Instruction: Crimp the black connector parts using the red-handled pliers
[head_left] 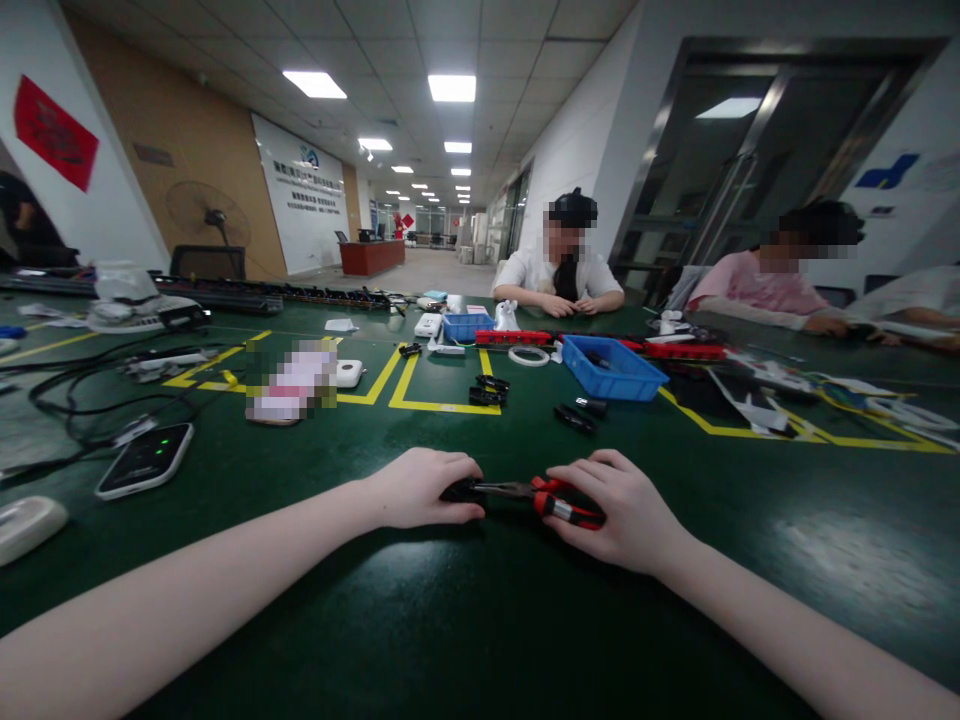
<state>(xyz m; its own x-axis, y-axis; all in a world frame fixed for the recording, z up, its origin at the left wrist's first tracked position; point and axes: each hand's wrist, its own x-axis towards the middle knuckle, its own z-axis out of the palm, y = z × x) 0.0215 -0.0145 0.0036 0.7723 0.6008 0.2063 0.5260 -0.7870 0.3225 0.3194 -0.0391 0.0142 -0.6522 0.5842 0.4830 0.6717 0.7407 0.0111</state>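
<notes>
Red pliers [553, 502], handles clasped in the right hand [628, 508], meet a black part [457, 491] pinched by fingers of the left hand [426, 487].

Beyond the right grip [626, 510], a bin [622, 387] stands on the counter [480, 620]; leftward beyond the left grip [431, 485] lies a phone [292, 385]; pliers [559, 509] lie between.

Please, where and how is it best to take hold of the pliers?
Probably by the red-and-black handles, from the right, as the right hand does: the pliers point sideways, their slim nose toward the left hand, handles opposite.
</notes>
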